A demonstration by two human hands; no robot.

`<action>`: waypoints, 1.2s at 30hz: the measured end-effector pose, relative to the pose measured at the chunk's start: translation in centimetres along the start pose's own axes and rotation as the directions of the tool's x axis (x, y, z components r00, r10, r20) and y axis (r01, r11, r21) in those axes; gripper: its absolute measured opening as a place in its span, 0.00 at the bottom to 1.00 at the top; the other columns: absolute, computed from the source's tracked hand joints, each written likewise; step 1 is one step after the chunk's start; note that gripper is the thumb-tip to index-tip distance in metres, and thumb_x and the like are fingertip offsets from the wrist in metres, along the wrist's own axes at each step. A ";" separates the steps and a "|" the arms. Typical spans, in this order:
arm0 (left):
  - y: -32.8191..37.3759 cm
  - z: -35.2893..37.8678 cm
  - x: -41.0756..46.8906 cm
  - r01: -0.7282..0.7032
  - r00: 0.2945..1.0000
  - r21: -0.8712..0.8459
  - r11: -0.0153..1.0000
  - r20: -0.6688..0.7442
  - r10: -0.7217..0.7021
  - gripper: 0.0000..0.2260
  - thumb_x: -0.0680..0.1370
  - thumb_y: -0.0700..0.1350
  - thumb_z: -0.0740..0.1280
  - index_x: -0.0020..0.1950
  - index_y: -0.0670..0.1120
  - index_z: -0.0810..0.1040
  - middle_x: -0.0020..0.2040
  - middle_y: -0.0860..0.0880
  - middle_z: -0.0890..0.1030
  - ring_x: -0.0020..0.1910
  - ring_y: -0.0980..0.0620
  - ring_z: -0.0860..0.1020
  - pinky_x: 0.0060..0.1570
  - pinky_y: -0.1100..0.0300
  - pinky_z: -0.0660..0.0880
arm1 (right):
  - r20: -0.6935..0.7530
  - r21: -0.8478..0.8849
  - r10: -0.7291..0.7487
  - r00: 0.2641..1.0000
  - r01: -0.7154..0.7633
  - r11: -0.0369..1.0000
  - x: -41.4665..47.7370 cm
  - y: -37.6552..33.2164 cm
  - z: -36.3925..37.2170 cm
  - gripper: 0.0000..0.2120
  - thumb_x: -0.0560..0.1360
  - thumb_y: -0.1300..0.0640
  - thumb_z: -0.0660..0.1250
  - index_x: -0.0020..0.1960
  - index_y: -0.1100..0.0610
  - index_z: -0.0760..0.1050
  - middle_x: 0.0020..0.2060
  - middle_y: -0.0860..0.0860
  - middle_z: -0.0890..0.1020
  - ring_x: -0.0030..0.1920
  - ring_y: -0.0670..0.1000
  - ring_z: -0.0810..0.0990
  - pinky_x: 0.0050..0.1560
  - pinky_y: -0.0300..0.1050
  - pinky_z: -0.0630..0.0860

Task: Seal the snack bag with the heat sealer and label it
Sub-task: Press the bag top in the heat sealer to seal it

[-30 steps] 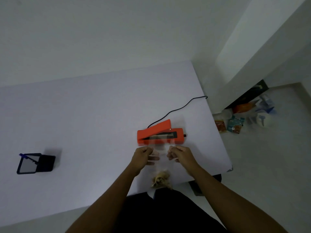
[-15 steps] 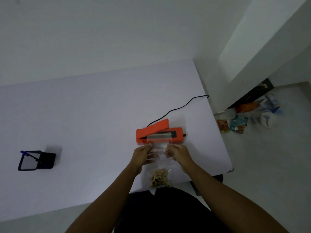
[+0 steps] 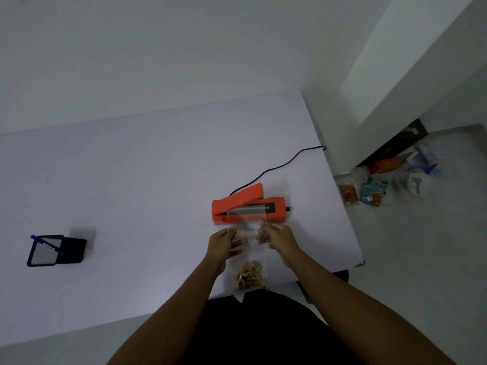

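Bag [image 3: 250,259] in left hand [image 3: 224,242], right hand [image 3: 276,237], at sealer [image 3: 247,206]; packets [image 3: 373,192] illegible.

Bag: clear plastic snack bag [image 3: 249,255] has slid slightly forward onto the orange heat sealer [image 3: 249,208].
Hands: left hand [image 3: 224,243] and right hand [image 3: 276,237], pinching it, have moved nearer the sealer.

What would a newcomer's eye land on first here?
The orange heat sealer, lid raised, stands out right of centre on the table. In front of it, the left hand and right hand pinch a clear snack bag, its top lying at the sealer. A black pen holder sits far left.
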State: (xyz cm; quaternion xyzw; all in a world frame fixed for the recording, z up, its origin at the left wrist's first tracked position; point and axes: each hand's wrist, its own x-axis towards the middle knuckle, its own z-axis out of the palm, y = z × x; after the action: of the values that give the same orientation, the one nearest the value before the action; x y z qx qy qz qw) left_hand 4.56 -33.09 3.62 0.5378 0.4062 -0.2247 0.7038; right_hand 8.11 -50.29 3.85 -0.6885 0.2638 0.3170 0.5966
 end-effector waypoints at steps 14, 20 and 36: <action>0.1 0.1 0.2 -0.033 0.999 0.025 0.999 -0.038 0.034 0.10 0.82 0.43 0.63 0.50 0.41 0.82 0.47 0.42 0.86 0.44 0.45 0.86 0.46 0.48 0.82 | -0.006 0.021 0.031 0.999 -0.031 0.999 -0.1 0.2 -0.1 0.13 0.78 0.51 0.67 0.47 0.61 0.82 0.39 0.55 0.86 0.35 0.49 0.83 0.39 0.43 0.70; 0.1 0.3 0.1 -0.026 0.998 0.041 0.999 -0.048 0.028 0.09 0.82 0.42 0.63 0.52 0.40 0.82 0.47 0.42 0.86 0.43 0.45 0.86 0.41 0.51 0.82 | -0.015 0.015 0.024 1.000 -0.024 1.000 -0.1 0.3 -0.2 0.14 0.79 0.50 0.67 0.49 0.62 0.81 0.41 0.56 0.86 0.37 0.50 0.83 0.40 0.43 0.71; 0.5 0.1 -0.2 -0.025 0.998 0.095 0.995 -0.058 0.031 0.09 0.82 0.43 0.63 0.50 0.40 0.81 0.44 0.42 0.86 0.41 0.44 0.86 0.37 0.53 0.81 | -0.232 -0.045 -0.510 0.828 0.515 0.856 -2.2 -5.9 0.0 0.17 0.80 0.46 0.65 0.41 0.59 0.74 0.33 0.50 0.75 0.34 0.45 0.73 0.35 0.37 0.72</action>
State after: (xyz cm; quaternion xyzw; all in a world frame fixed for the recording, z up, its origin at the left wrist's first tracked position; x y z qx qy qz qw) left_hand 4.89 -33.05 4.04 0.5825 0.4083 -0.2177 0.6683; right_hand 11.05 -49.43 9.34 -0.7607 0.1417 0.0587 0.6308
